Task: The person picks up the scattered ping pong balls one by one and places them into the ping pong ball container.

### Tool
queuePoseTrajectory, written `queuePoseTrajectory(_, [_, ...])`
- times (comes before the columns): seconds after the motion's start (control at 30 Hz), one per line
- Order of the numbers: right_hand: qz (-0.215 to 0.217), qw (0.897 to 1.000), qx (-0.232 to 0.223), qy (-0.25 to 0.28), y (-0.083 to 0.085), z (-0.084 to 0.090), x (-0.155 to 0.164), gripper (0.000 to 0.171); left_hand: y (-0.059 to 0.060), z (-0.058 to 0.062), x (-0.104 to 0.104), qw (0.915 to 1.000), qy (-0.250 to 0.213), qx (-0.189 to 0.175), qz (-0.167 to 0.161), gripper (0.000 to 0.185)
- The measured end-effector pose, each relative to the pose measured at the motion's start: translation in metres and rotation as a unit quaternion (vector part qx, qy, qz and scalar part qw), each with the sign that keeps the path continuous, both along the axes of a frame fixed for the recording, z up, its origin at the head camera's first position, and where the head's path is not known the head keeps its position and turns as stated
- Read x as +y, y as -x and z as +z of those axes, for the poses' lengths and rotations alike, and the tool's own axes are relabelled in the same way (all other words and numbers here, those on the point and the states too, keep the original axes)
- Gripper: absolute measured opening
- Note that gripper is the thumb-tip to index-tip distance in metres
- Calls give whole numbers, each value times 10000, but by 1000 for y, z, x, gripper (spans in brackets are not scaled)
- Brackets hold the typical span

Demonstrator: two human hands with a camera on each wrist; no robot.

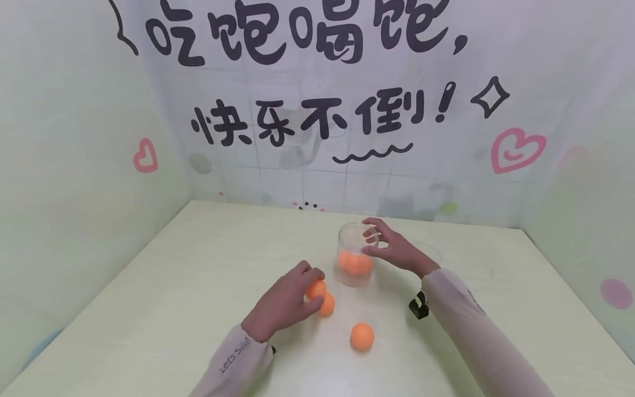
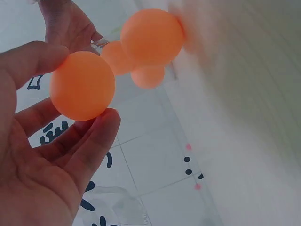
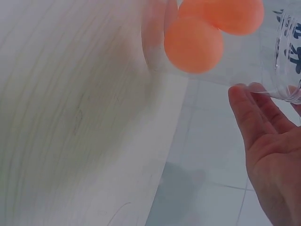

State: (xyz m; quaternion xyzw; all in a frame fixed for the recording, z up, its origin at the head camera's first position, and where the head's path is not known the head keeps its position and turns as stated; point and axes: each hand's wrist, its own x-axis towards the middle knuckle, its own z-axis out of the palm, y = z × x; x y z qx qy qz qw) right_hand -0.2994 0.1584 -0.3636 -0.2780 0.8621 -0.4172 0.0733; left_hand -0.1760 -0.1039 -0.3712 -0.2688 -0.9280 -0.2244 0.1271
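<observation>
My left hand [image 1: 285, 300] pinches an orange ping-pong ball [image 1: 316, 289] between thumb and fingertips, just above the table. Close under it, another orange ball [image 1: 326, 305] lies on the table, and a third ball [image 1: 362, 337] sits nearer me. Beyond them a clear jar [image 1: 353, 242] stands upright with several orange balls [image 3: 194, 44] in its lower part. My right hand [image 1: 397, 248] grips the jar near its rim from the right, thumb in front and fingers behind. In the left wrist view the held ball [image 2: 82, 86] shows plainly between the fingers.
A faint, clear round outline, perhaps a lid [image 1: 430, 251], lies on the pale table [image 1: 248, 237] behind the right forearm. Printed cloth walls [image 1: 297, 182] enclose the table at the back and both sides. A black strap piece [image 1: 419, 306] hangs under the right wrist.
</observation>
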Motion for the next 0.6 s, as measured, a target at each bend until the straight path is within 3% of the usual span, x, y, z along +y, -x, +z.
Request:
queuePoseTrajectory(0.17, [90, 9999, 73, 26, 1, -2, 0, 63, 9, 6, 4, 9998, -160, -43, 135, 24])
queuePoseTrajectory(0.6, [51, 9999, 90, 63, 0, -4, 1, 62, 41, 28, 11, 9954, -761, 415, 398, 28])
